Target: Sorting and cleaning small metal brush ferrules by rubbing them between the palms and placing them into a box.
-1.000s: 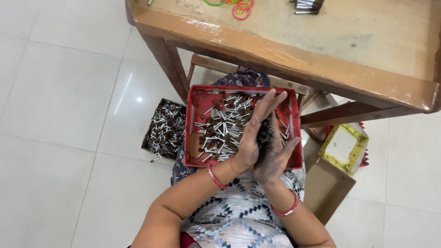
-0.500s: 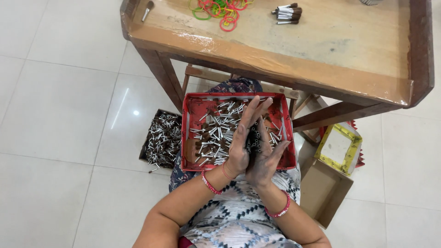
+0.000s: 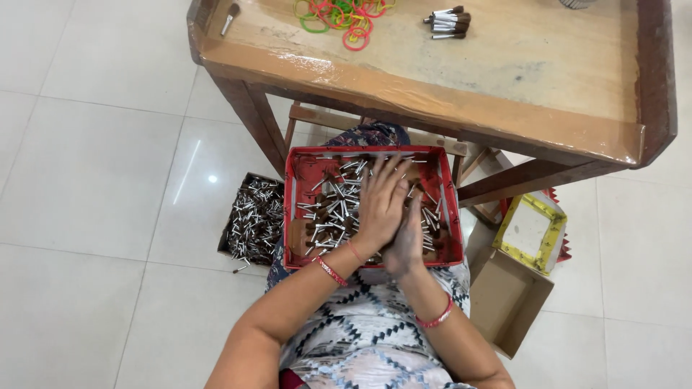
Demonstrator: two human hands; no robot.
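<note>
Both palms pressed together at frame centre: left hand (image 3: 380, 209) fingers spread, right hand (image 3: 408, 241) fingers straight, clamping small brushes (image 3: 333, 209). Loose squeeze, and pieces likely slipping over the red tray (image 3: 297, 209) rim.

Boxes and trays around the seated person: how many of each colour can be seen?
Red tray on the lap, under both hands: 1
Dark box of small brushes on the floor: 1
Yellow-edged box: 1
Plain brown cardboard box: 1
Total: 4

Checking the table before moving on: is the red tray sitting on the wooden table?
No, the red tray rests on the person's lap below the wooden table, both hands inside it.
</note>
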